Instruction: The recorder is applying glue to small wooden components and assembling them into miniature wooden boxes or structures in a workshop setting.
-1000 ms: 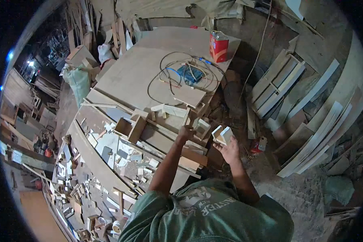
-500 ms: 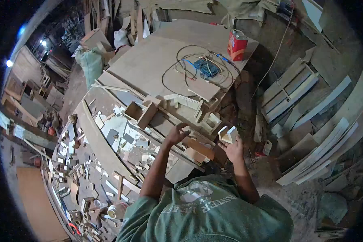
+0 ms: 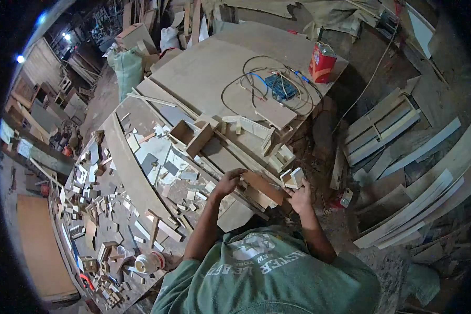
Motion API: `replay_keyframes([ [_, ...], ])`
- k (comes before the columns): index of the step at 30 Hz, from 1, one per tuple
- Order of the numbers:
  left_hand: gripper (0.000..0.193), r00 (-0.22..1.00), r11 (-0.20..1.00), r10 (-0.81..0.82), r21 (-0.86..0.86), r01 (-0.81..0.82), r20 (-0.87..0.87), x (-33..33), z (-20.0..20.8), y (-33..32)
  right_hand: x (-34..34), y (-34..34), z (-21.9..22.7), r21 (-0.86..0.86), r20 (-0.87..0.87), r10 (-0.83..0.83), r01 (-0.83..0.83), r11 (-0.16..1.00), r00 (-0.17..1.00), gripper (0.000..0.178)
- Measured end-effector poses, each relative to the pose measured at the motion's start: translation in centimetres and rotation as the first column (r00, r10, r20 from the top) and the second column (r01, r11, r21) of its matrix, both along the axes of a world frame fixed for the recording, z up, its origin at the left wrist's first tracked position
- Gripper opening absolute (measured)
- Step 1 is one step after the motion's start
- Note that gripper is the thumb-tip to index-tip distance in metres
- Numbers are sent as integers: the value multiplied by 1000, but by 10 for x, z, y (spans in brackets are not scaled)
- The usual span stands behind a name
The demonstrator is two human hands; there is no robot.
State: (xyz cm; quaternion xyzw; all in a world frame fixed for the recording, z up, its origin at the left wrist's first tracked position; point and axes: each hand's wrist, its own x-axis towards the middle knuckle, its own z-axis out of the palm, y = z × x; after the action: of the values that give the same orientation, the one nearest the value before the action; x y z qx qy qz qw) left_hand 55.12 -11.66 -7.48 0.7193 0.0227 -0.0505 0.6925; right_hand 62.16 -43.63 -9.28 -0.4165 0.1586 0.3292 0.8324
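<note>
My left hand is closed at the left end of a flat reddish-brown board, its fingers at the board's upper corner. In my right hand is a small pale wooden frame, pinched by its near side; the board's right end reaches close to this hand. Just beyond lies a small pale wooden assembly at the bench edge. An open wooden box sits farther left, beside long strips of wood.
A large worktable carries a red can, coiled hoses around a blue object and a loose panel. Wood offcuts litter the left surface, near a white tub. Long boards lean at the right.
My left hand has come down from hovering and closed on the end of the brown board. My right hand still holds the small frame, slightly lower. The whole view has shifted a little.
</note>
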Motion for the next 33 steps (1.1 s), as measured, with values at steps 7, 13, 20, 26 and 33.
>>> replay_keyframes([
  [7,41,977,984,119,-111,-139,-175,3,3,0,-4,0,7,11,6,-49,49,999,999,63],
  [13,34,965,987,134,-60,-151,-226,12,-3,0,-11,5,3,-38,96,-21,25,999,995,58],
  [20,26,983,989,149,23,-147,-106,8,-4,-6,-13,6,2,16,93,-45,44,999,995,53],
  [26,25,993,986,71,-145,-84,-92,3,6,-8,-18,3,8,-41,146,-91,98,994,985,53],
  [33,27,993,959,118,-258,-119,-19,-3,-1,-9,-17,7,13,53,222,-183,176,983,958,49],
])
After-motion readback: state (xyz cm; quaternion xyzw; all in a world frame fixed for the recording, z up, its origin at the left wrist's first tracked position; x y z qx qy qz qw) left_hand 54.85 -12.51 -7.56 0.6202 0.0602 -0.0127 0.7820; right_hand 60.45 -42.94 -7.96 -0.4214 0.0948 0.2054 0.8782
